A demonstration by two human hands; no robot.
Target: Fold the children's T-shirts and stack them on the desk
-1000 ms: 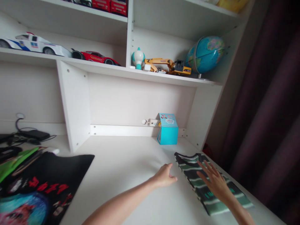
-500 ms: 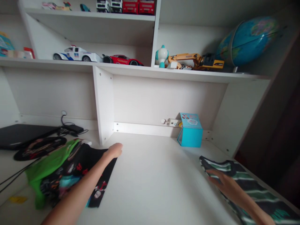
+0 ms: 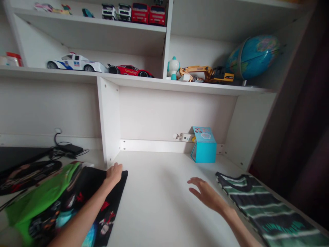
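My left hand [image 3: 114, 173] rests on the top corner of a black printed T-shirt [image 3: 102, 209] that lies on the white desk [image 3: 159, 202]; its fingers curl over the cloth edge. My right hand [image 3: 205, 194] hovers open over the bare desk, fingers spread, just left of a folded green-and-black striped shirt [image 3: 267, 209] at the desk's right edge. A green garment [image 3: 38, 199] lies bunched beside the black shirt.
A turquoise box [image 3: 204, 145] stands at the back wall by a socket. A white upright divider [image 3: 109, 120] splits the desk. Cables and a dark mat lie far left. Shelves above hold toy cars, an excavator and a globe [image 3: 253, 56]. A dark curtain hangs on the right.
My right hand has left the striped shirt and moved left over the bare desk. My left hand went from the desk's middle to the black T-shirt's corner. The view turned left.
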